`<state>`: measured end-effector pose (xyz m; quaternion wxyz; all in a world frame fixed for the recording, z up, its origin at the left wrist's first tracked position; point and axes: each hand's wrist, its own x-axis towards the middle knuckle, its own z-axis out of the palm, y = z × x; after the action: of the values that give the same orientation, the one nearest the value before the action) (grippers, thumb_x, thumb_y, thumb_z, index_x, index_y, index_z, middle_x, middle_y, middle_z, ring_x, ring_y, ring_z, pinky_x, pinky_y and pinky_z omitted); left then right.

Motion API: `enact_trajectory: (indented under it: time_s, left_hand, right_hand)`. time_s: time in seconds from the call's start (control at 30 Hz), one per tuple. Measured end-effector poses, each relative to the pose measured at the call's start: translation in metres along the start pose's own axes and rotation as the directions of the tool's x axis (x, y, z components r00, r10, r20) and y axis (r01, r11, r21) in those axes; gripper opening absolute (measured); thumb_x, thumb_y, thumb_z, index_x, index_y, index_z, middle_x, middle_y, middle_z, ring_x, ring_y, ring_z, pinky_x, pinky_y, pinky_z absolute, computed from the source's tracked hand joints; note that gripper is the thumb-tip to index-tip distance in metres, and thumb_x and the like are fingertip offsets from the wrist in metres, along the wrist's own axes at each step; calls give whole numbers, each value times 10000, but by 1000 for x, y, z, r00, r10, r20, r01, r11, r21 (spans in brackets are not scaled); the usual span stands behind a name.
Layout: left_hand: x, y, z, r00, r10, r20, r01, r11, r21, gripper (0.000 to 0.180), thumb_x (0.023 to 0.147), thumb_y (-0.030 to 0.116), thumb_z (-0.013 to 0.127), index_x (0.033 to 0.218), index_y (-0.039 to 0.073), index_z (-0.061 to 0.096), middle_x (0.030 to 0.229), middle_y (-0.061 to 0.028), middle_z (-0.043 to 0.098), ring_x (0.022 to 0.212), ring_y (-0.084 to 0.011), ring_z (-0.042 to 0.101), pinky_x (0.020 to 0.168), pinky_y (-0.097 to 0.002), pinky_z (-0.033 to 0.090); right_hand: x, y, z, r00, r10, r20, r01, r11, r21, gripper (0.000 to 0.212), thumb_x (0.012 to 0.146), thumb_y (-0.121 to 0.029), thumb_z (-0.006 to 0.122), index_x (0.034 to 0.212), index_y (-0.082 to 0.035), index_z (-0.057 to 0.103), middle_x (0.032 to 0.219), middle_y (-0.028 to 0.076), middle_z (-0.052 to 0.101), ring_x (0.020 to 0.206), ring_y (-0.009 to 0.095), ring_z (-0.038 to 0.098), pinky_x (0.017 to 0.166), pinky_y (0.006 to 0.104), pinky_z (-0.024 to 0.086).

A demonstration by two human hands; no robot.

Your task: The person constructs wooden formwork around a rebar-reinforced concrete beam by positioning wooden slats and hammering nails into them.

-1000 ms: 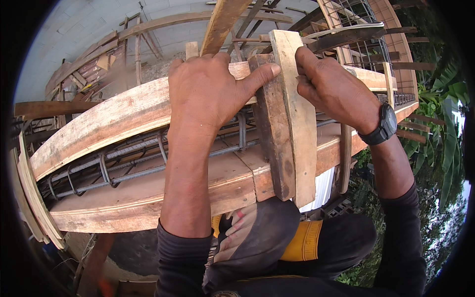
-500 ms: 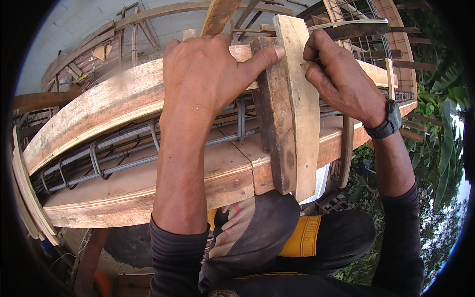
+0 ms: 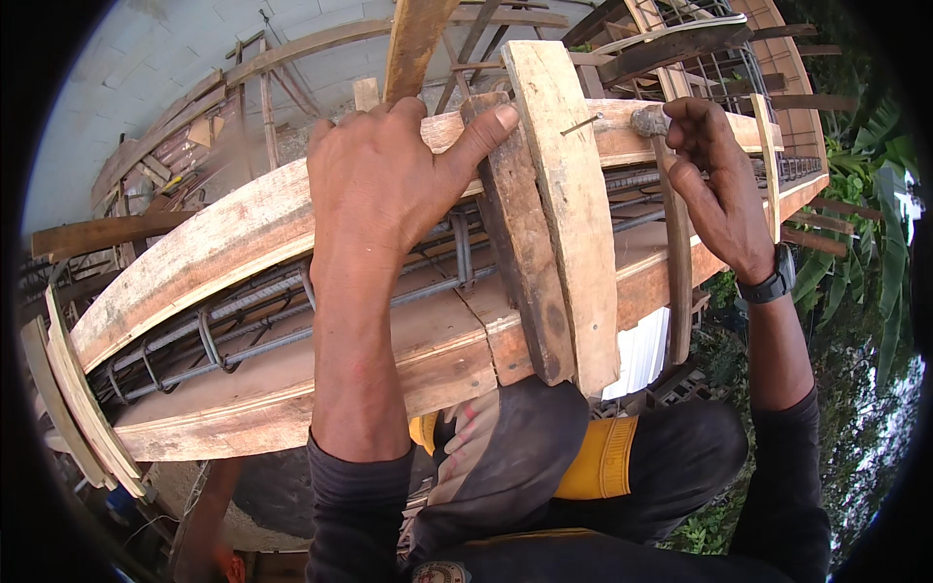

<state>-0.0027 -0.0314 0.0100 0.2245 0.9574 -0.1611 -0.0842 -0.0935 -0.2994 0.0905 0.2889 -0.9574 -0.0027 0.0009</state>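
My left hand (image 3: 374, 185) is wrapped over the top of the far formwork board (image 3: 194, 253), its fingertips hidden behind it. Its thumb lies across the upper end of a dark wood block (image 3: 525, 262), reaching the edge of a pale wood strip (image 3: 569, 233). Block and strip lie side by side across both formwork boards. A nail (image 3: 583, 124) sticks out of the strip near its top. My right hand (image 3: 714, 180), fingers curled, is at the metal head of a hammer (image 3: 649, 121), whose wooden handle hangs down across the formwork.
Steel reinforcing bars with stirrups (image 3: 209, 335) run inside the formwork, beside the near board (image 3: 418, 394). Thin wood strips (image 3: 92, 398) cross its left end, another (image 3: 766, 165) its right. Beyond are loose timbers, a rebar cage and a block wall (image 3: 185, 58); green plants stand right.
My right hand has left the nail at the pale strip and moved right to the hammer head. The nail now stands on its own. My left hand keeps its hold as the view shifts slightly.
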Motion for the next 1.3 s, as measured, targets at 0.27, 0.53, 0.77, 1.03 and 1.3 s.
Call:
enact_trajectory:
  time_s: [0.27,0.53,0.77,1.03,1.3]
  left_hand:
    - [-8,-4,10,994,42,-102,-45,998,-35,1013,820,881,377,1033,-41,737,547,-139,609,651,-299,704,794,-484,540]
    - [-8,0,10,996,61,-65,-64,997,-47,802,952,705,385,908,-7,751,602,-140,669,632,-293,703,742,-463,548]
    - [-5,-6,2,997,9,-76,-12,999,-42,599,1018,451,390,914,-26,736,892,-193,726,939,-356,676,952,-493,433]
    - [-16,-12,4,974,72,-215,-49,993,112,452,1021,367,432,939,45,738,806,-142,720,786,-306,692,819,-471,486]
    - [-9,-5,12,985,64,-161,-61,998,23,403,1031,351,450,949,37,688,859,-182,700,851,-349,655,853,-470,435]
  right_hand:
    - [-91,38,9,960,278,11,-260,910,-323,464,956,-298,644,1245,37,505,1064,169,579,963,246,577,815,378,492]
    - [-92,48,4,835,545,-75,-549,820,-163,466,969,-302,611,1259,51,520,910,103,614,779,169,538,690,311,463]
    - [-98,31,-4,843,538,8,-497,773,394,352,1030,-318,538,1231,-32,502,717,-14,466,560,71,430,489,241,368]
    - [-116,7,1,910,414,-33,-343,794,502,515,1012,-495,510,1185,-11,478,686,3,458,516,66,411,441,222,341]
    - [-105,-20,-5,934,343,-97,-276,869,411,712,932,-690,482,1123,-5,497,667,5,483,512,57,399,447,221,322]
